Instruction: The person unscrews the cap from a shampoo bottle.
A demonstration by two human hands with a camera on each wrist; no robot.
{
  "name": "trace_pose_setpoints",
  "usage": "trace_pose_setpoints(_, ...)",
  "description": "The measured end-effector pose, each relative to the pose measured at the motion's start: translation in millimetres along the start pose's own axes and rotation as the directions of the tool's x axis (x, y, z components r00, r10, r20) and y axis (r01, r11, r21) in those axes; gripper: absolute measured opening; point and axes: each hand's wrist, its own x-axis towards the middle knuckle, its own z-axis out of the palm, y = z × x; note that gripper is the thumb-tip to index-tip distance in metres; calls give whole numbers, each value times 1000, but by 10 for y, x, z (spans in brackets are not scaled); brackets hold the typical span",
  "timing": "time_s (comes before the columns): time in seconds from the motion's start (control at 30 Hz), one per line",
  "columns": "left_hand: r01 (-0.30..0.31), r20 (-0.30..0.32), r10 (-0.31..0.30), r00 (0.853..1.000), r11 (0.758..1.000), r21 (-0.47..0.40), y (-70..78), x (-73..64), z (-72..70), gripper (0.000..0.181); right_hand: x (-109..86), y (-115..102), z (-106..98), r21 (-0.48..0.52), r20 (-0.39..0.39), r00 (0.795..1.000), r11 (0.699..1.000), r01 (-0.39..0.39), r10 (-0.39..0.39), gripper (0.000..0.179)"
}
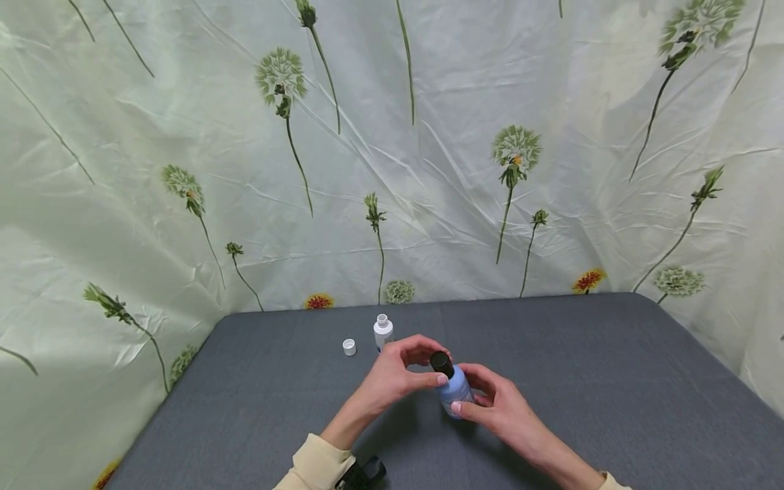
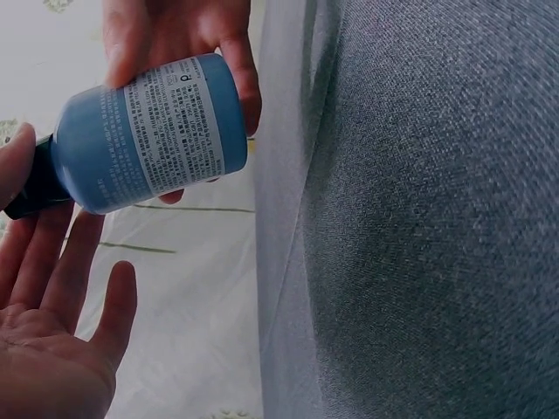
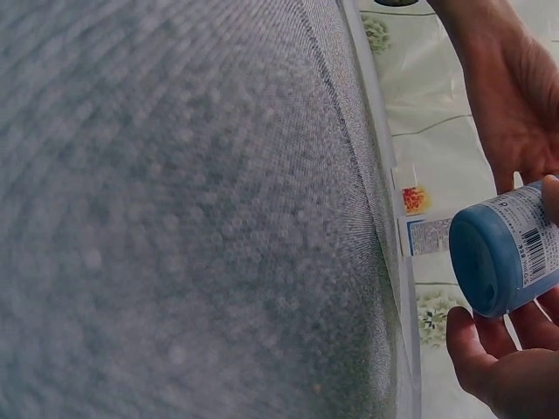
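Observation:
A blue bottle (image 1: 455,393) with a black cap (image 1: 442,364) and a printed label is held slightly tilted above the table. My right hand (image 1: 505,412) grips its body, thumb on the near side and fingers around the far side. At the top, my left hand (image 1: 398,371) pinches the black cap between thumb and fingers. The left wrist view shows the label side of the blue bottle (image 2: 157,131); its base shows in the right wrist view. Beyond the left hand stands a small white bottle (image 1: 382,329), its neck uncapped. A white cap (image 1: 349,347) lies left of it.
A dark grey cloth covers the table (image 1: 582,361). Behind and at the sides hangs a pale curtain (image 1: 429,170) printed with dandelions. A black device (image 1: 361,473) sits at the left wrist, by the cream sleeve (image 1: 318,464).

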Motion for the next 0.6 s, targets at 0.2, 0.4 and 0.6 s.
trace_pose_setpoints(0.2,-55,67,56,996,998,-14,19,9,-24,42,-3,-1,4,-7,-3,1000,1000,19,-19,56)
trace_pose_setpoints(0.4,-102,223,138,965,981,-164,24,-16,-80,46,4,-1,1,-11,-9,1000,1000,-1,0,58)
trace_pose_setpoints(0.6,-93,271,149,951,974,-208,25,-15,-107,40,5,-5,-5,12,8,1000,1000,-21,21,62)
